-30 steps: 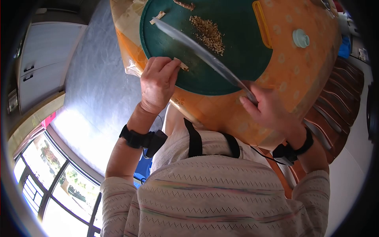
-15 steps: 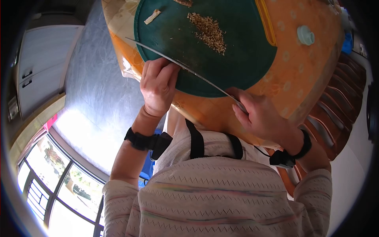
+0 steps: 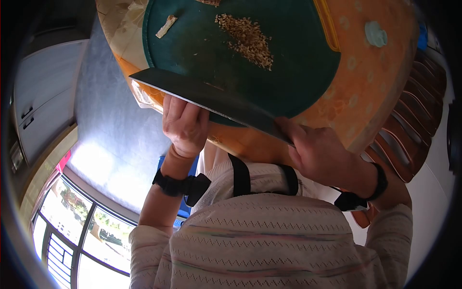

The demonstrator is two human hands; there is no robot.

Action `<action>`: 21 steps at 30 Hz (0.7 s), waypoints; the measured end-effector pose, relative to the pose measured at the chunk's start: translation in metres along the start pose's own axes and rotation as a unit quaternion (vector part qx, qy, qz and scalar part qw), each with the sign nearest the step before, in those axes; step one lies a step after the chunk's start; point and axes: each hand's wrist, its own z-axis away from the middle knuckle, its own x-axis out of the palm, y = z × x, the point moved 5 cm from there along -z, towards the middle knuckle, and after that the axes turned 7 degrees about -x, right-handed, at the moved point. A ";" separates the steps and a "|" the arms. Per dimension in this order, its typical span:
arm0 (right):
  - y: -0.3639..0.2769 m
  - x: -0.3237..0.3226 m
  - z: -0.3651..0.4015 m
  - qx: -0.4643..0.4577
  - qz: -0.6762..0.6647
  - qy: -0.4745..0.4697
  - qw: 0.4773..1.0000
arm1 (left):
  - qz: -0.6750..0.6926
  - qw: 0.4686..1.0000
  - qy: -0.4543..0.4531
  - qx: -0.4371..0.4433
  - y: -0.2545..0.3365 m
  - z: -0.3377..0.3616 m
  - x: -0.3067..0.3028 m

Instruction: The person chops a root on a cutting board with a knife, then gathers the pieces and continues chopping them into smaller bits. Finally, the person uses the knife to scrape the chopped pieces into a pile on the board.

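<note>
While the right hand (image 3: 320,151), right of centre, is wrapped tight round the handle of the knife (image 3: 207,98), the left hand (image 3: 185,123), left of centre, curls its fingers just beneath the blade at the near rim of the cutting board (image 3: 288,72); its fingertips are hidden behind the steel, so whether they pinch anything cannot be told. The knife runs from the right hand up and to the left across the board's near edge. It is judged stiff and fairly heavy with a sharp edge, and is best taken by the handle alone, fingers kept clear of the edge. Farther off lie a heap of chopped bits (image 3: 245,38), a pale strip (image 3: 166,26) at upper left, and a cap (image 3: 375,33) on the table (image 3: 380,82) at upper right. Half a second earlier the blade showed edge-on as a thin line; now its broad flat faces the camera and sits lower in the frame, covering the left fingertips that then pinched at the rim.
</note>
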 end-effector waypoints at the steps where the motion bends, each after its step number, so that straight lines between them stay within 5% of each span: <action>1: 0.001 0.000 0.000 0.007 -0.013 -0.015 1.000 | 0.001 1.000 -0.002 -0.002 -0.001 0.000 0.000; 11: 0.003 0.007 -0.019 0.058 -0.068 -0.078 0.993 | 0.003 1.000 0.005 0.024 0.000 0.000 0.001; 21: -0.002 -0.003 -0.037 0.020 -0.099 -0.009 0.995 | 0.017 0.998 0.048 0.025 0.003 0.001 0.000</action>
